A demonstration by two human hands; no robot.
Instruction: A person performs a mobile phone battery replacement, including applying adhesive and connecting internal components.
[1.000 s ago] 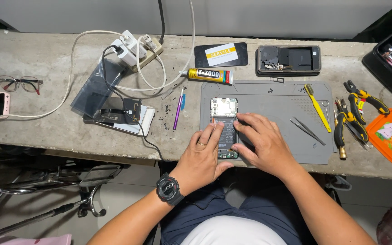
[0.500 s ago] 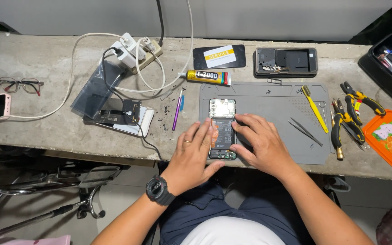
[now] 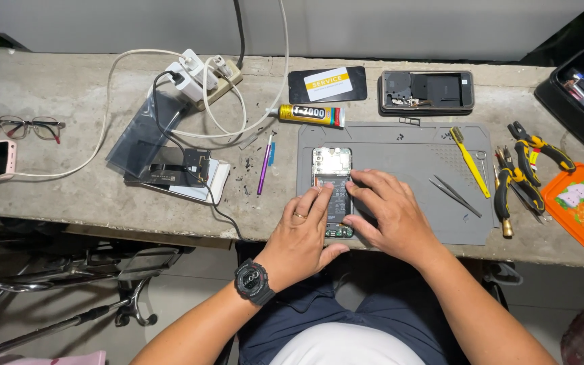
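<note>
I take the grey work mat [image 3: 407,145] as my landmark. On its left part lies the opened phone [image 3: 332,177], back cover off, its green board and dark battery bare; it is a slim upright rectangle. My left hand [image 3: 300,233] lies flat with its fingers spread on the phone's lower left edge, grasping nothing. My right hand [image 3: 388,211] covers the phone's lower right side, fingers curved down onto it, pressing rather than closed around it. The phone sits between the two hands, touching both.

On the mat's right part I count one yellow plastic brush [image 3: 469,161] and one pair of thin metal tweezers [image 3: 455,196]. Just past the mat's right edge lie two pliers [image 3: 520,177] with black and yellow grips. Beyond the mat's far edge I see one glue tube [image 3: 311,115] with a yellow label, one dark card [image 3: 326,84] and one black phone back shell [image 3: 427,91]. Left of the mat lies one purple pen-shaped tool [image 3: 264,165], then one white power bank [image 3: 185,177] with a black module on it, and white cables [image 3: 130,101] looping over the rough concrete bench [image 3: 69,182]. Far left of the mat lie one pair of glasses [image 3: 30,126].
</note>
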